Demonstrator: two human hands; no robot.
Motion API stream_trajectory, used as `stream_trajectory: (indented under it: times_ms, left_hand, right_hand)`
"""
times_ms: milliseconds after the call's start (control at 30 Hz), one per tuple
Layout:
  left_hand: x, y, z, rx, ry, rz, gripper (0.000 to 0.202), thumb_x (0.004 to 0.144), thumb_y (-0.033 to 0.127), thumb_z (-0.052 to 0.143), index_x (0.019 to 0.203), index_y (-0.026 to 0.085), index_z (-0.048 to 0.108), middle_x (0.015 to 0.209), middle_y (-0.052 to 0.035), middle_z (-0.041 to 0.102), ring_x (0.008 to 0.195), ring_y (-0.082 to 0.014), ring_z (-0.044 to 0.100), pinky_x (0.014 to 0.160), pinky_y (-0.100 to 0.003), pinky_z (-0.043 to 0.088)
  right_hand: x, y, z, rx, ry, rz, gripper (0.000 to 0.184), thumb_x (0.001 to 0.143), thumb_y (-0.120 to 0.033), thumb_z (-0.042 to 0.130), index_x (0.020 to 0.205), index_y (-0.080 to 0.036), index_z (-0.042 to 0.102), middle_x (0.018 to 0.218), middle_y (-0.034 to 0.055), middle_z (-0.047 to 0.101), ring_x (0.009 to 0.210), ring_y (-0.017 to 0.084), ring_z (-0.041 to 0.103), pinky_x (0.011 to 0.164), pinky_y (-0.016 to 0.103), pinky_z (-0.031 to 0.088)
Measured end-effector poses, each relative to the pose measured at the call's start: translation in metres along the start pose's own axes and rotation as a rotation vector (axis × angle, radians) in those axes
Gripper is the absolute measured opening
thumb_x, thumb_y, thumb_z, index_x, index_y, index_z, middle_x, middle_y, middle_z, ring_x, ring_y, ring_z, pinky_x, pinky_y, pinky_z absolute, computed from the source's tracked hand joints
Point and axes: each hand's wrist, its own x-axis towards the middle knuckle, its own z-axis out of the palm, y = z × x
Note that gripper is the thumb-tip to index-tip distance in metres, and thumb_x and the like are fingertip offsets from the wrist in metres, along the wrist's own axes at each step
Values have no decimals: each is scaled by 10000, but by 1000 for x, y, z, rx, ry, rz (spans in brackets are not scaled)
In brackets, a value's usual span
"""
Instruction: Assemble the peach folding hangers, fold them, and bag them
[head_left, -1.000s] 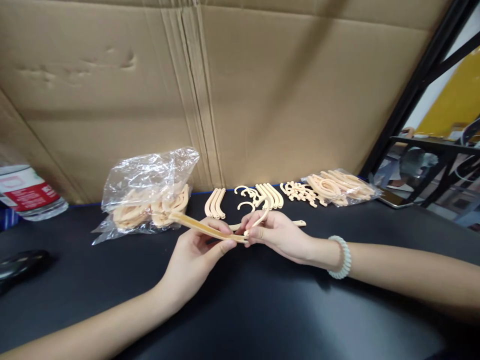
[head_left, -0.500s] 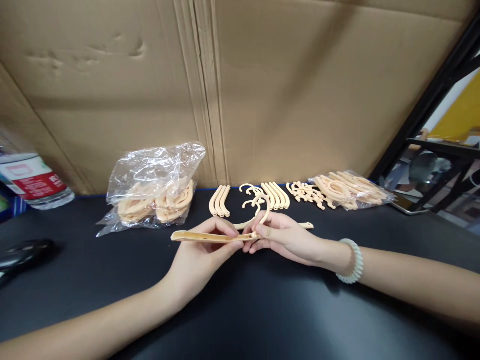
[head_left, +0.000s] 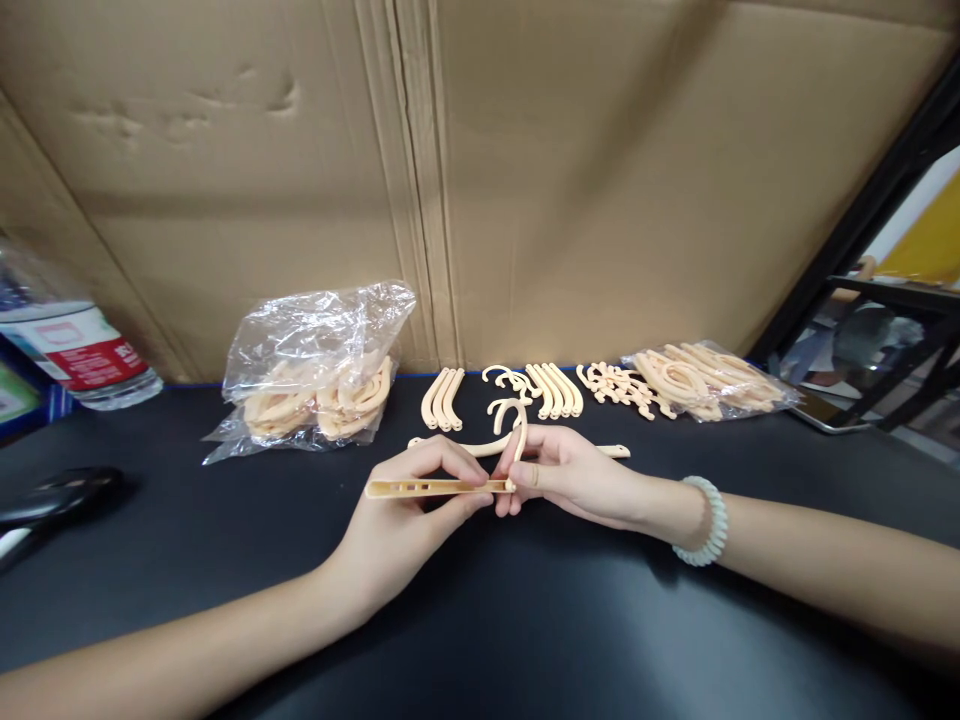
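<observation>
My left hand pinches a long flat peach plastic arm that lies level and points left, just above the black table. My right hand is closed on a small curved peach hook, whose lower end meets the right end of the arm. A second long arm piece lies on the table behind my hands, partly hidden by them. A pale coil band sits on my right wrist.
At the back stand a clear bag of peach parts, a row of curved pieces, loose hooks and another bag. A bottle and a dark object lie left. Cardboard walls the rear.
The long arm has swung down from a slant pointing up-left to lying level. Both hands have stayed together at the join; the view has shifted slightly.
</observation>
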Motion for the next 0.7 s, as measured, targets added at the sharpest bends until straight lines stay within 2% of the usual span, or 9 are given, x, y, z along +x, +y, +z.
stream_trajectory:
  times_ms: [333,533,700]
  left_hand:
    - [-3,-2,1,-5,15,-31,106,750,277,727,707,201,666,732,-25,657,735,-209,654,640,-310,536]
    - [-3,-1,-1,104,-13,59,95,774,217,707,699,190,655,716,-16,678,691,-179,625,663,-303,494]
    - [-4,1,0,80,-13,19,99,768,232,721,705,185,660,714,-14,670,707,-180,630,647,-283,493]
  right_hand:
    - [-1,-3,0,68,-17,7,268,813,-339,750,793,-148,563,790,31,690,733,140,683,694,289,500]
    - [0,1,1,7,19,-8,279,797,-346,763,807,-131,585,747,36,680,706,128,665,688,271,499]
    - [-1,4,3,-41,68,-46,296,792,-376,758,808,-154,562,684,8,658,642,115,635,628,256,481]
